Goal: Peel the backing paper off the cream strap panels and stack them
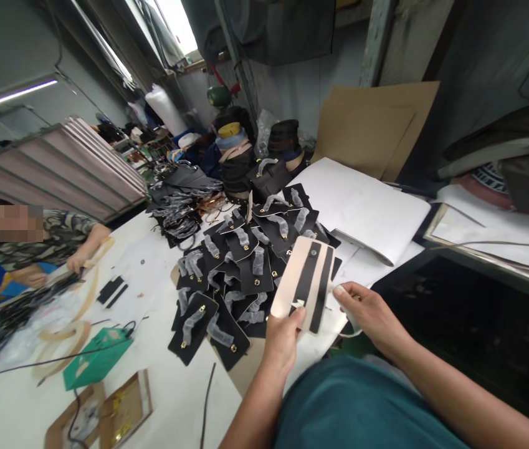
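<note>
My left hand (283,337) grips the lower edge of a flat leather panel (305,284), thumb on top. The panel's pale beige back faces up and bears two long black strips, with a small round metal snap near the top of one. A small white scrap shows by my left thumb. My right hand (369,312), fingers pinched, is at the panel's right edge on a thin whitish strip (352,332) that curls down below it. Just beyond lies a pile of black panels (255,268) with plastic-wrapped handles and gold-coloured fittings.
A co-worker in a camouflage sleeve (65,227) handles dark straps at the left. On the white table (184,405) are a green box (98,358), a tray of small gold parts (126,408) and tape rolls. White sheets (357,206) and brown cardboard (376,125) stand behind.
</note>
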Action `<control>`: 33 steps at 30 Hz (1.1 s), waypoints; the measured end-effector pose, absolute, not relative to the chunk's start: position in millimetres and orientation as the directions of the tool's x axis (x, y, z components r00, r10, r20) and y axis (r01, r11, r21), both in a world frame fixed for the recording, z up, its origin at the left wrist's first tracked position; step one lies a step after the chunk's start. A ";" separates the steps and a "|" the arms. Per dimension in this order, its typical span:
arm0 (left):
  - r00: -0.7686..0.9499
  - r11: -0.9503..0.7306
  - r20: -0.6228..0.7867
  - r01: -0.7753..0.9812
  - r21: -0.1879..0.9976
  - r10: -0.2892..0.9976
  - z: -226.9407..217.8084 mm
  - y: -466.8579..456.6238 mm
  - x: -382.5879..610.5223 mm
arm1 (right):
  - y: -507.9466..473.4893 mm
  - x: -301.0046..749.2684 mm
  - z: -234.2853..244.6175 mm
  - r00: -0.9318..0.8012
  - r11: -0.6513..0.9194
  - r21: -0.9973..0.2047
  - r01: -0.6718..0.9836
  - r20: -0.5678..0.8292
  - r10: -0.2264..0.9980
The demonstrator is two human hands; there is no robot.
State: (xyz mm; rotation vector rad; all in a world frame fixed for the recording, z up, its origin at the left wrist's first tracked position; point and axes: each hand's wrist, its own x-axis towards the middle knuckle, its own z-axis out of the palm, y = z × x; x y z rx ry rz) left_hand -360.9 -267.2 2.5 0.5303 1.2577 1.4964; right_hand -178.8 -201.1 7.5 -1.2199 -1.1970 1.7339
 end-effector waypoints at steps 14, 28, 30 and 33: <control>0.185 0.363 -0.323 -0.260 0.895 0.928 31.7 -289.1 -391.5 | -185.7 -158.5 3.4 -0.471 -0.459 -0.860 -0.222 -0.318 0.823; -0.099 0.198 -0.232 -0.270 0.942 0.968 59.8 -201.0 -381.5 | -192.5 -148.3 34.1 -0.608 -0.047 -0.998 0.034 -0.058 0.792; -0.137 0.179 -0.200 -0.154 0.972 0.970 62.0 -202.5 -381.7 | -191.7 -137.8 35.3 -0.539 0.024 -0.997 0.078 -0.021 0.842; -0.163 0.150 -0.139 0.057 0.987 0.977 62.8 -208.2 -380.6 | -193.4 -128.9 39.9 -0.458 0.076 -0.984 0.160 -0.006 0.889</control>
